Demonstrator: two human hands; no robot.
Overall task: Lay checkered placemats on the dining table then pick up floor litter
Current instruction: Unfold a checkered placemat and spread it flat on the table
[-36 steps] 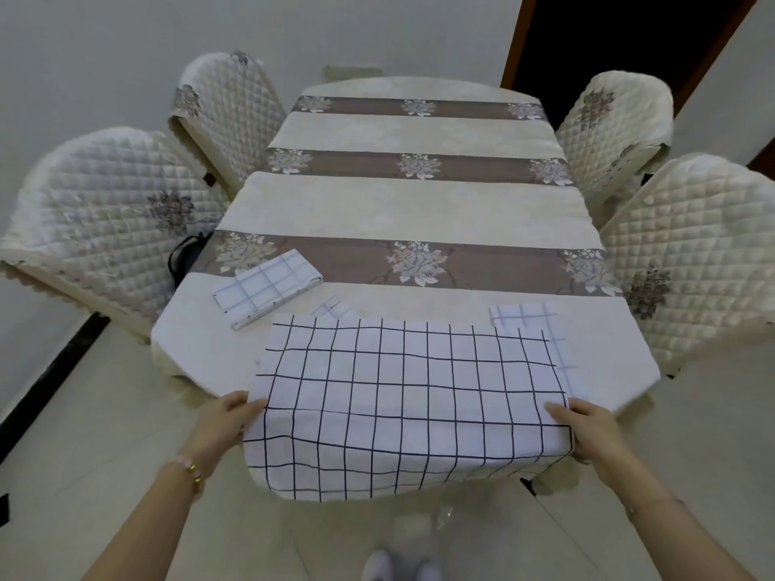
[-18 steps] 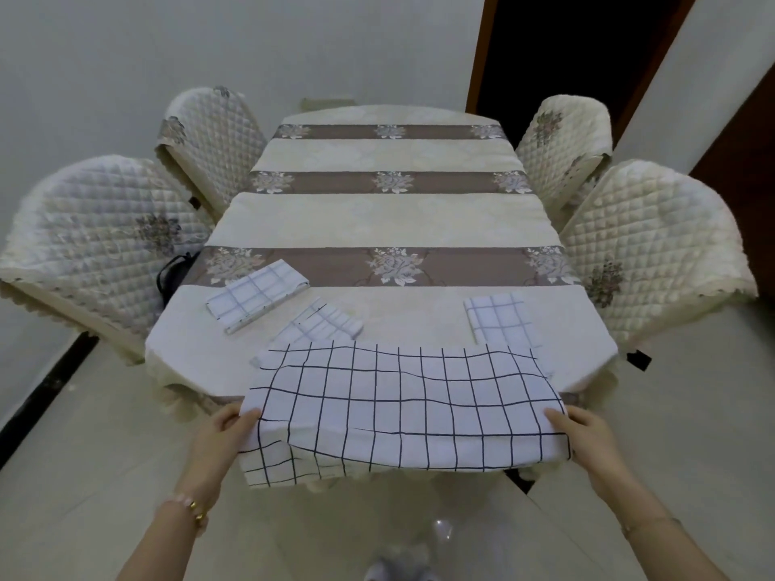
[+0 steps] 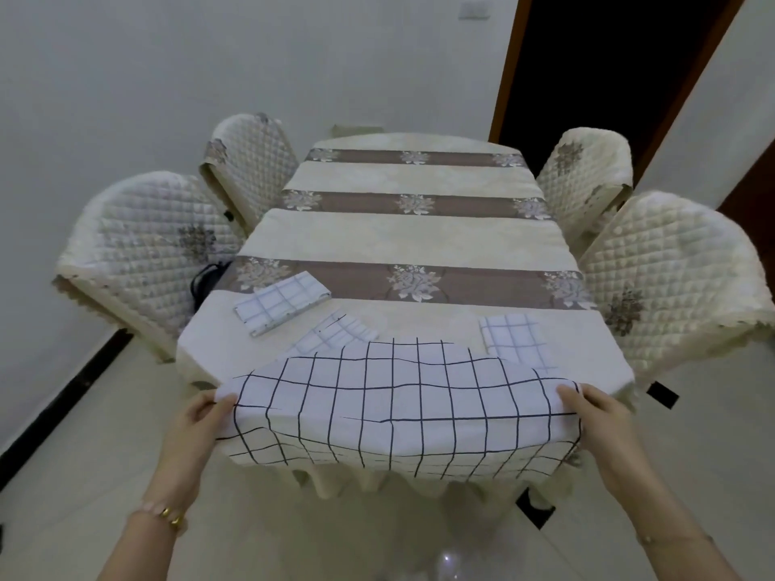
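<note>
A white placemat with a dark grid (image 3: 398, 396) is spread over the near end of the dining table (image 3: 402, 241), its front part hanging over the edge. My left hand (image 3: 201, 429) grips its left edge and my right hand (image 3: 591, 417) grips its right edge. Three folded checkered placemats lie beyond it: one at the left (image 3: 282, 301), one partly hidden under the spread mat (image 3: 335, 337), and one at the right (image 3: 513, 339).
Two quilted cream chairs stand at each long side: near left (image 3: 142, 245), far left (image 3: 251, 161), near right (image 3: 671, 270), far right (image 3: 587, 169). A dark doorway (image 3: 608, 65) opens behind the table at the right. Pale tiled floor (image 3: 84, 475) surrounds me.
The view has pulled back and tilted up. The spread placemat has moved toward the near edge with both hands on it, uncovering more of the folded mats behind.
</note>
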